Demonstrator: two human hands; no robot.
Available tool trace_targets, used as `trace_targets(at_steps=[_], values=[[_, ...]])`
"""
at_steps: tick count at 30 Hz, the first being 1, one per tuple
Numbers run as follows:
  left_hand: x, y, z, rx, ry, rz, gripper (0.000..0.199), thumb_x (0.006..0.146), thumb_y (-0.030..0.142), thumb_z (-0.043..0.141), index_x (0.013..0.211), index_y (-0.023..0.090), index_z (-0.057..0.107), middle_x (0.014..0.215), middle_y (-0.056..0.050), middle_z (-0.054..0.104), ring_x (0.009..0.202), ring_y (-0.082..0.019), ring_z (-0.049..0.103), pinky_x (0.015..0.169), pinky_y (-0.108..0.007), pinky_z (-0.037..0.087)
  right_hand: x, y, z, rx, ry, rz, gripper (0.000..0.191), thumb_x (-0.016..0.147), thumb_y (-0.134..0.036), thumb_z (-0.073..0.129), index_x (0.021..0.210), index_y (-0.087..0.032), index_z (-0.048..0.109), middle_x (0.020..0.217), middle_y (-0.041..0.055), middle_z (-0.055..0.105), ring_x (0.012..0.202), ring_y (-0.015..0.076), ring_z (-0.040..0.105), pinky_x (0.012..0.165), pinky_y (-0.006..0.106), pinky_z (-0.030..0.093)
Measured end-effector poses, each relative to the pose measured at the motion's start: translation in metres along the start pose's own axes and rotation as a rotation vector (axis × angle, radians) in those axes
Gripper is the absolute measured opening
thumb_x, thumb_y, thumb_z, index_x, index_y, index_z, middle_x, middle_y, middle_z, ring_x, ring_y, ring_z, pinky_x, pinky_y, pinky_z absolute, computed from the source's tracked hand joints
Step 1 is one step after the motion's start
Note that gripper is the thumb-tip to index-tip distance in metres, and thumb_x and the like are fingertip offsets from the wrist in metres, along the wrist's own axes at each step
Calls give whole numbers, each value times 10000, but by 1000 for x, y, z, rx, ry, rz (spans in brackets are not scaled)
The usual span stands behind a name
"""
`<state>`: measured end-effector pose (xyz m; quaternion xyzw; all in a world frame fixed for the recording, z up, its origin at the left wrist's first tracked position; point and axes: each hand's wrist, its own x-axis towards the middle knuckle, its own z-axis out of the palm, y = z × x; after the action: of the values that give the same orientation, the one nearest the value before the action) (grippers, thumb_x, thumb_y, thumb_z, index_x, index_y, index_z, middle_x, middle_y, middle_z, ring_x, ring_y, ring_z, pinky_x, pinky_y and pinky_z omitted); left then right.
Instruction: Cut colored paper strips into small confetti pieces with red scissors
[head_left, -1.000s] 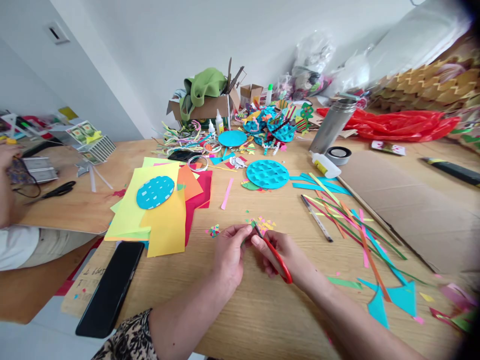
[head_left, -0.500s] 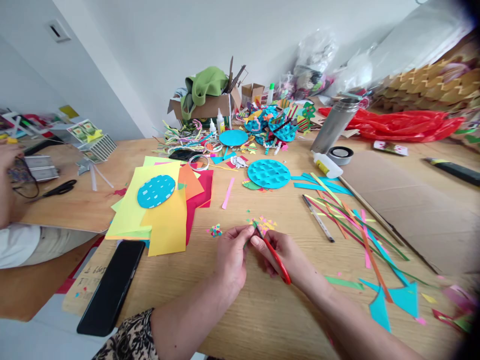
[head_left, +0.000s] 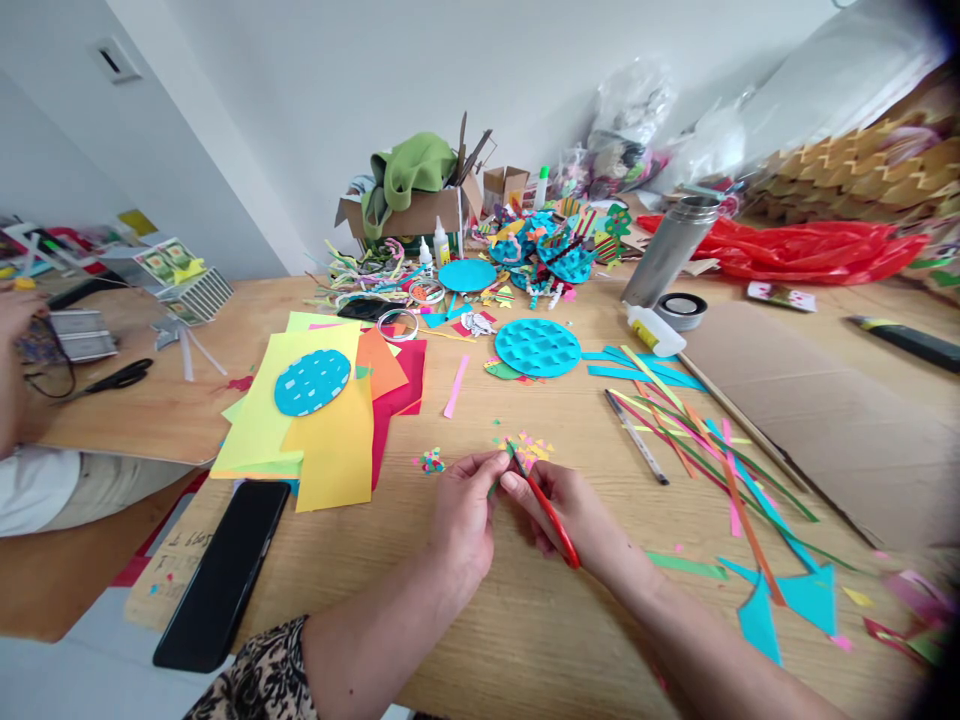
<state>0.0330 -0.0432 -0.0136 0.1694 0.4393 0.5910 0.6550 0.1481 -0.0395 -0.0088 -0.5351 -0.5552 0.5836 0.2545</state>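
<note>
Right hand (head_left: 564, 497) grips one pair of scissors (head_left: 553, 520), left hand (head_left: 465, 505) one green piece (head_left: 492, 489).

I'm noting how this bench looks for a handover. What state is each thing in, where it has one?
Red-handled scissors: held in right hand, blade opening unclear
Green paper: pinched in left hand, mostly hidden
Flask: standing, lid off
Flask lid: off, beside the flask
Nearest glue bottle: lying on its side
Phone: lying flat, screen dark
Cardboard box: open, filled

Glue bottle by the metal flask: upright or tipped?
Tipped. The glue bottle lies on its side, its long white body stretched out beside the round lid, near the metal flask's base.
</note>
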Motion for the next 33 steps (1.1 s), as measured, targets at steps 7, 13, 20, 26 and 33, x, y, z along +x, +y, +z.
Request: trace_targets(at_steps=[7,13,20,26,33], values=[[2,0,0,-23,5,-10,100,627,193,728,701,132,699,760,-63,699,778,-162,617,735,-270,450,1,-4,1,13,30,15,488,714,-673,523,636,-219,361,327,-62,453,264,91,435,280,170,268],[1,-1,0,-44,-22,-24,101,624,188,730,699,130,695,776,-71,698,784,-162,618,737,-270,454,0,-5,1,2,50,33,494,707,-684,519,644,-219,365,323,-65,449,260,92,435,271,166,258],[5,4,-1,-19,-20,-42,88,600,171,736,644,128,673,714,-55,692,720,-139,617,694,-248,460,3,2,-3,36,40,69,485,701,-674,534,654,-216,380,333,-73,449,251,94,424,256,173,263],[17,21,-7,107,-73,-123,101,590,177,735,639,120,667,696,-67,698,689,-155,641,694,-278,488,1,-7,-17,27,-76,55,448,735,-602,559,628,-202,385,369,-60,477,296,81,446,316,177,321],[22,41,-12,283,-175,-173,145,563,195,746,642,105,664,690,-104,705,654,-196,660,690,-326,494,-3,-12,-23,-4,-215,78,433,730,-578,582,654,-196,393,415,-67,473,340,70,446,339,170,315]])
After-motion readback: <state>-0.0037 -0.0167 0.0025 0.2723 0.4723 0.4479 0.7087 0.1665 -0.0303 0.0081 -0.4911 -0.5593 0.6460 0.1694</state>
